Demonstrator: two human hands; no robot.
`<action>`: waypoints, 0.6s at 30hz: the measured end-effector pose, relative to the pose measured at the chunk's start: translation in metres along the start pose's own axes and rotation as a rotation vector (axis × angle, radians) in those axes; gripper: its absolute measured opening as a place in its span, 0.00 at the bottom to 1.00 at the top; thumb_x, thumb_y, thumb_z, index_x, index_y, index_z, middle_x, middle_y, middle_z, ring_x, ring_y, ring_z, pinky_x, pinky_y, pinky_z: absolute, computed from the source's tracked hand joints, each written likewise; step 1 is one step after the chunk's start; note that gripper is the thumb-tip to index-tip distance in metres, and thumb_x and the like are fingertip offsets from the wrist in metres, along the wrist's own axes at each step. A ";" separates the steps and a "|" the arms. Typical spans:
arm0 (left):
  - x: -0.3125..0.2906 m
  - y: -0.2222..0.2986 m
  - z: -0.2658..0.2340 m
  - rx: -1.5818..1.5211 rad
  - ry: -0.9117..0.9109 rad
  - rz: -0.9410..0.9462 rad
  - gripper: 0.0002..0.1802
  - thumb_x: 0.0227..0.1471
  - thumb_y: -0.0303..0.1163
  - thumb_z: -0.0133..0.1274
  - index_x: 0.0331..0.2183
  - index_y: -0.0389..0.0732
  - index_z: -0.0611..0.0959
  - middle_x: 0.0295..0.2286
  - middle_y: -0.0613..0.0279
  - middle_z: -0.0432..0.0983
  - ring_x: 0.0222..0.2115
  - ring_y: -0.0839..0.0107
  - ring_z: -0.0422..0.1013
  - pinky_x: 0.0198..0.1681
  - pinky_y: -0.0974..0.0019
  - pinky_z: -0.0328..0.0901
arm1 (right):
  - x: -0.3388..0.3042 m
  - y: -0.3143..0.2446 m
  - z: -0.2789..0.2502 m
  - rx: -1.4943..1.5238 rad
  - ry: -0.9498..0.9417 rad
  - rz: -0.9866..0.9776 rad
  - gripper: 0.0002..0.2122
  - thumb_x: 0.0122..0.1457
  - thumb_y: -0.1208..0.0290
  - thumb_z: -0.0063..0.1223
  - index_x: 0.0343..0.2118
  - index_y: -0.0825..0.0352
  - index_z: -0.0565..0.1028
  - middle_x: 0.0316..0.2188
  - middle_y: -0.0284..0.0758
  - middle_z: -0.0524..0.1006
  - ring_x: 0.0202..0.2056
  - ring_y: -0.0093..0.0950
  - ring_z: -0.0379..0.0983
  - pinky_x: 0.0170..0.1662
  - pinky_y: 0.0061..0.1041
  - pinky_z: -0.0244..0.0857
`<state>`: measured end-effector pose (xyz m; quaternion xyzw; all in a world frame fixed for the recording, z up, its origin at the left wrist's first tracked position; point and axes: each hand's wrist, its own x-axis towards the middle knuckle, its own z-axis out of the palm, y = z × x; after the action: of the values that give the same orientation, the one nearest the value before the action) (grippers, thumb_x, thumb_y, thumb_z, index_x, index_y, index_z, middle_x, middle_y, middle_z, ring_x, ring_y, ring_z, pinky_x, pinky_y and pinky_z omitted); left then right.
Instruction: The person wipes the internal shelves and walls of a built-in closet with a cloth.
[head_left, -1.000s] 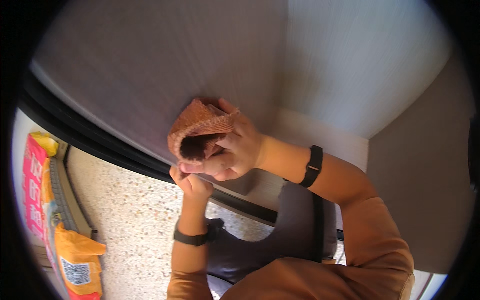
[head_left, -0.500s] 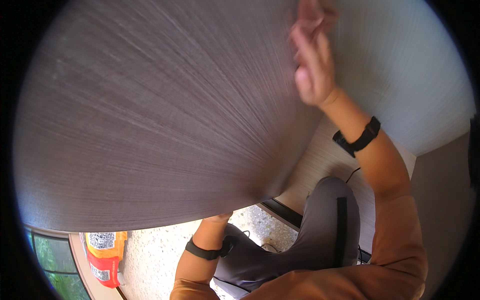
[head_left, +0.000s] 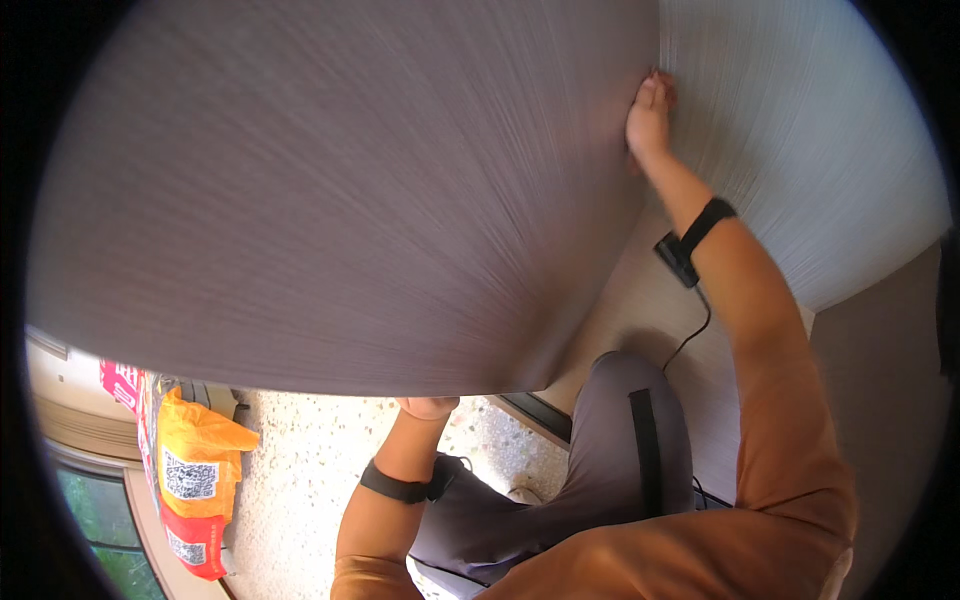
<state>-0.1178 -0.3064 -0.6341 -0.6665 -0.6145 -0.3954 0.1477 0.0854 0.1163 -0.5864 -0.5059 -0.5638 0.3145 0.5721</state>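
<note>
Grey panel (head_left: pixel 340 200) with a fine wood grain fills most of the view and stands close before the person. Its right edge is touched by the right hand (head_left: pixel 650 112), which is raised high; the fingers (head_left: pixel 655 88) lie flat and together against that edge, where the panel meets a paler striped wall (head_left: pixel 800 150). Nothing is clamped in them. Below these fingers, the right forearm carries a black wrist strap (head_left: pixel 700 232) with a thin cable.

The left hand (head_left: pixel 428 406) is at the bottom edge of the panel. Only its knuckles are seen, so I cannot tell if its fingers are apart or together; they seem to reach under the edge. Well to the left of this hand, orange and red bags (head_left: pixel 190 470) lean on the speckled floor (head_left: pixel 300 470).
</note>
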 end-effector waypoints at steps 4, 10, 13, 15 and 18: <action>0.022 0.005 0.004 -0.282 0.094 -0.019 0.18 0.61 0.32 0.39 0.48 0.32 0.74 0.47 0.54 0.73 0.44 0.59 0.71 0.47 0.62 0.67 | -0.077 -0.038 -0.002 0.122 0.021 -0.227 0.27 0.69 0.55 0.24 0.66 0.64 0.51 0.66 0.51 0.48 0.66 0.49 0.44 0.67 0.43 0.40; 0.046 0.028 -0.006 -0.340 0.195 -0.069 0.17 0.57 0.32 0.42 0.38 0.29 0.80 0.36 0.45 0.78 0.37 0.49 0.74 0.41 0.55 0.67 | -0.203 -0.148 -0.038 0.263 -0.244 -0.836 0.29 0.67 0.57 0.33 0.66 0.71 0.50 0.65 0.52 0.47 0.63 0.47 0.51 0.64 0.40 0.46; 0.069 0.052 -0.020 -0.387 0.177 -0.078 0.19 0.57 0.35 0.40 0.38 0.31 0.80 0.35 0.44 0.78 0.35 0.46 0.74 0.40 0.53 0.67 | -0.242 -0.165 -0.053 0.146 -0.306 -1.166 0.28 0.62 0.59 0.42 0.62 0.71 0.59 0.62 0.52 0.55 0.55 0.49 0.60 0.58 0.48 0.52; 0.075 0.055 -0.029 -0.298 0.118 0.018 0.19 0.57 0.36 0.40 0.37 0.32 0.80 0.33 0.43 0.78 0.34 0.44 0.74 0.40 0.53 0.67 | -0.262 -0.159 -0.048 0.198 -0.311 -1.304 0.24 0.59 0.60 0.46 0.58 0.61 0.68 0.54 0.45 0.66 0.48 0.44 0.65 0.53 0.54 0.56; 0.076 0.053 -0.023 -0.291 0.102 -0.002 0.20 0.53 0.41 0.41 0.31 0.36 0.82 0.30 0.46 0.78 0.33 0.43 0.74 0.37 0.54 0.67 | -0.274 -0.143 -0.043 0.189 -0.247 -1.415 0.20 0.58 0.60 0.46 0.55 0.53 0.71 0.51 0.41 0.68 0.45 0.40 0.67 0.53 0.54 0.56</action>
<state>-0.0815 -0.2795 -0.5501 -0.6593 -0.5430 -0.5139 0.0801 0.0510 -0.1895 -0.5363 0.0709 -0.7870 -0.0287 0.6122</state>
